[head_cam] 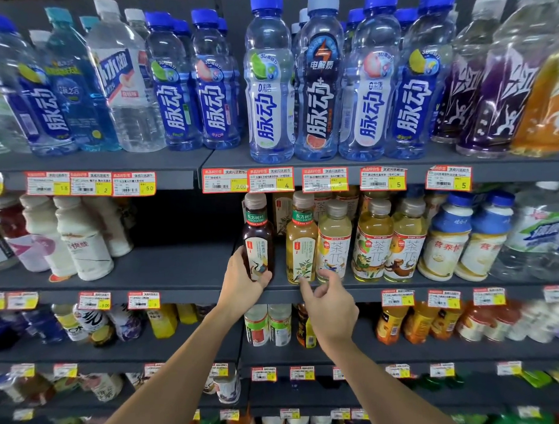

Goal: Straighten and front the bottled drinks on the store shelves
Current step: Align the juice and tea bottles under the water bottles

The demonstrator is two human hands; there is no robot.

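Bottle of dark tea (pixel 257 241) upright between left fingers (pixel 266 276)

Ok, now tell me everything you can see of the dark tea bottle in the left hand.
The dark tea bottle is clear plastic full of dark brown liquid, with a brownish cap, a green neck band bearing white characters and a white lower label picturing a bird. It is roughly upright at the left end of the tea row, near the front edge of the shelf. The left hand grips its lower part, thumb across the front, hiding its base.
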